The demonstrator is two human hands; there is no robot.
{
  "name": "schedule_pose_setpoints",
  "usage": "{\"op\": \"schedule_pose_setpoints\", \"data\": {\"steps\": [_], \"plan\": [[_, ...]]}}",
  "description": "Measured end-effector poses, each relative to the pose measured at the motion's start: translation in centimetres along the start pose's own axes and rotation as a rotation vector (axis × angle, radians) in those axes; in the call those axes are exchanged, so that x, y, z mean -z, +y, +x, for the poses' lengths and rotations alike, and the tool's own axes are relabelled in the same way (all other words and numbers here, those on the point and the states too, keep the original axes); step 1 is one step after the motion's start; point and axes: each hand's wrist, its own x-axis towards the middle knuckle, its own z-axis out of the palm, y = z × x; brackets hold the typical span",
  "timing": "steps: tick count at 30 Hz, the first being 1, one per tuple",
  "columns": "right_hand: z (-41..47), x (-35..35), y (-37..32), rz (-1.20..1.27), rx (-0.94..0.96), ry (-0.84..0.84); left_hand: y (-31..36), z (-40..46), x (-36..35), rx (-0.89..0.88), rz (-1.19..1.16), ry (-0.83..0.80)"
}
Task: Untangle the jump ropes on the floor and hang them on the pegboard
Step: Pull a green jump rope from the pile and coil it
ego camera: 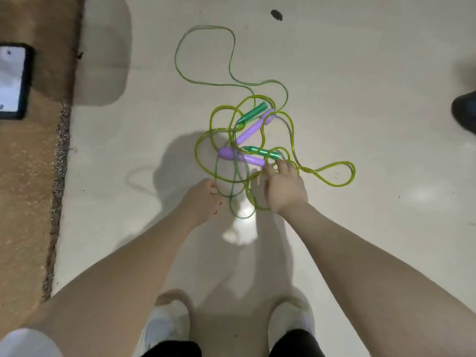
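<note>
Head view, looking straight down. Both arms reach forward and down to the floor (360, 60), bare forearms, hands apart with the tangle's near edge between them.

Left hand (203, 199): fingers curled, pinching a strand of the dark green rope (206, 29) at the tangle's near-left edge.

Right hand (284, 186): back of hand up, fingers bent down into the pile, curled on the yellow-green rope (334, 163) just at the near end of one green handle (262, 152). Ring on one finger. Exact strand under the fingers hard to tell.

Jump ropes lie knotted on the floor just beyond both hands. Two purple handles: one (239, 157) lies between the hands, just ahead of the right fingers; the other purple handle (255, 127) is further out, slanted. Second green handle (253, 114) just beside it, further still. A long dark green loop runs far out ahead of the left hand; a yellow-green loop trails off to the right of the right hand.

Floor pale, glossy, with glare spot near the hands. Tan rug (28, 176) with frayed edge well left of the left hand; a phone (13, 78) lies on it. White shoes (164, 325) below the arms. Dark shoe tip (465, 112) at far right edge.
</note>
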Motion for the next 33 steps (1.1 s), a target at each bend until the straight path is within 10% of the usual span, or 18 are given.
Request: {"op": "schedule_pose_setpoints", "data": {"steps": [7, 13, 22, 27, 33], "plan": [[7.9, -5.1, -0.2, -0.120, 0.023, 0.085, -3.5, 9.8, -0.4, -0.088, 0.189, 0.139], [2.7, -7.8, 0.1, -0.033, 0.033, -0.224, -3.2, 5.4, -3.3, -0.069, 0.134, -0.078], [0.6, -6.5, 0.8, 0.974, -0.095, 0.161, -3.8, 6.0, -5.8, -0.416, 0.278, 0.019], [-0.4, -7.0, 2.3, 0.618, -0.186, 0.301, -5.7, 4.5, -4.7, -0.396, 0.226, 0.204], [-2.5, -8.0, 4.9, 0.413, -0.405, -0.069, -8.0, 7.1, -1.9, -0.181, 0.482, 0.090]]}}
